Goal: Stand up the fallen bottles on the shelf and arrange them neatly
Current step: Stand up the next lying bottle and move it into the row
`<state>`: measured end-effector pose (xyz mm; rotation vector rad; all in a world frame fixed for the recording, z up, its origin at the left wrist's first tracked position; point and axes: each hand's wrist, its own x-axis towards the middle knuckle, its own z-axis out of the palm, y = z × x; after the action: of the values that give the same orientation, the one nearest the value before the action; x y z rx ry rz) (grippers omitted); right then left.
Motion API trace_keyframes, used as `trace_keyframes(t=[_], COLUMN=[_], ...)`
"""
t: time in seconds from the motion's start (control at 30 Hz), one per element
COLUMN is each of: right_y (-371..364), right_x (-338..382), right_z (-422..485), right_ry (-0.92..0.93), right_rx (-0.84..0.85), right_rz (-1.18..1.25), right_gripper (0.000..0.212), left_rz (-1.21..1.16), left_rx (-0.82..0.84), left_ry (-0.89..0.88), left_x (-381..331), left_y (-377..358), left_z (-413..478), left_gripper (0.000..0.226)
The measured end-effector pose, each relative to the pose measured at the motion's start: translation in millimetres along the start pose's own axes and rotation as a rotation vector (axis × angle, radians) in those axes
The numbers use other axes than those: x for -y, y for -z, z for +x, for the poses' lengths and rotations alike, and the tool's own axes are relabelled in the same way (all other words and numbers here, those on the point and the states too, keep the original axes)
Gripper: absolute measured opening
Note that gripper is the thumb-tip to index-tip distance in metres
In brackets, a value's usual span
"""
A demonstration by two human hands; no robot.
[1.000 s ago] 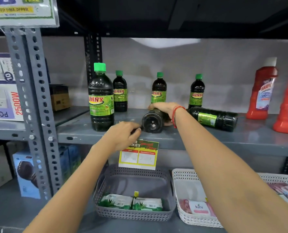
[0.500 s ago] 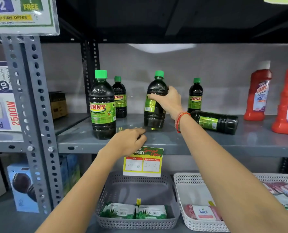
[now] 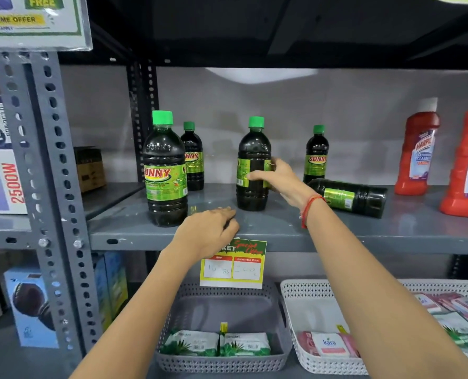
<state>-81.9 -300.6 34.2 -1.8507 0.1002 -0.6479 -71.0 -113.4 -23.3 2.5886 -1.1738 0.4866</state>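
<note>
Right hand on the upright bottle, a fallen bottle beside it.
Its fingers were curled round the glossy label of the dark, round-shouldered, green-capped upright bottle, which stood mid-way along the grey metal shelf. The fallen bottle lay on its side just past the wrist. The left hand rested on the shelf's front lip, fingers loosely bent and holding nothing.

Glossy plastic bottles, painted-metal shelf

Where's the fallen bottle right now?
In the head view the fallen bottle lies right of centre on the shelf, between the right hand and the red bottles.
</note>
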Motion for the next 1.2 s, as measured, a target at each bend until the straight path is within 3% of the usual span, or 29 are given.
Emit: trace_keyframes(t=[0.1, 0.3, 0.37, 0.43, 0.5, 0.73, 0.77, 0.87, 0.97, 1.13, 1.2], right_y=[5, -3, -2, 1, 3, -8, -7, -2, 0, -10, -9], right_x=[-9, -16, -17, -15, -18, -17, -19, -16, -19, -19, -20], right_z=[0, 2, 1, -3, 0, -9, -9, -11, -6, -11, -8], right_ry=[-0.025, 0.077, 0.03, -0.096, -0.18, -0.024, -0.041, -0.142, -0.17, -0.048, -0.071], right_rx=[0.045, -0.177, -0.095, 0.137, 0.248, -0.019, 0.023, 0.221, 0.168, -0.033, 0.105], right_rz=[0.059, -0.146, -0.061, 0.128, 0.165, -0.131, -0.094, 0.113, 0.165, -0.125, -0.012], right_gripper=[0.063, 0.07, 0.061, 0.04, 0.044, 0.065, 0.068, 0.048, 0.051, 0.052, 0.044], left_rz=[0.005, -0.005, -0.012, -0.015, -0.016, -0.025, -0.022, -0.013, -0.017, -0.005, -0.008], left_rx=[-0.002, -0.002, -0.006, -0.01, -0.013, -0.007, -0.002, 0.02, 0.031, 0.017, 0.011], left_ry=[-0.003, 0.009, 0.013, 0.015, 0.015, 0.018, 0.017, 0.008, 0.008, 0.005, 0.01], left_x=[-1, -2, -2, -2, -2, -1, 0, 1, 2, 0, -1], left_y=[0, 0, 0, 0, 0, -1, -1, -2, -2, -1, -1], left_z=[-2, -2, -3, -2, -1, -1, 0, 0, 1, 0, -1], left_gripper=[0.047, 0.056, 0.064, 0.066, 0.066, 0.066, 0.066, 0.065, 0.068, 0.066, 0.066])
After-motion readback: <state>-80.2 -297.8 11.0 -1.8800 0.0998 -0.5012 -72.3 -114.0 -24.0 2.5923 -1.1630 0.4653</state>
